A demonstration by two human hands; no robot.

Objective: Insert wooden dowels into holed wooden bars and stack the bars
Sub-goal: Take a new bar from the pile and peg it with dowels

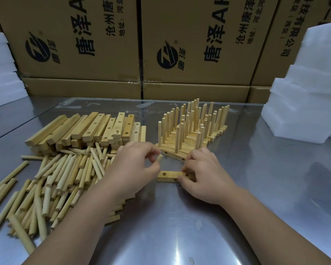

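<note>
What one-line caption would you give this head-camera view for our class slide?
Mid-assembly: the left hand pinches a dowel above a holed bar that the right hand steadies on the steel table.

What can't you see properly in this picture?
Head view:
- Dowel: only its tip shows; fingers of the left hand hide the rest.
- Bar: the right hand covers its right end, so its hole count is unknown.
- Loose dowels: the left edge and left forearm hide part of the pile.
</note>
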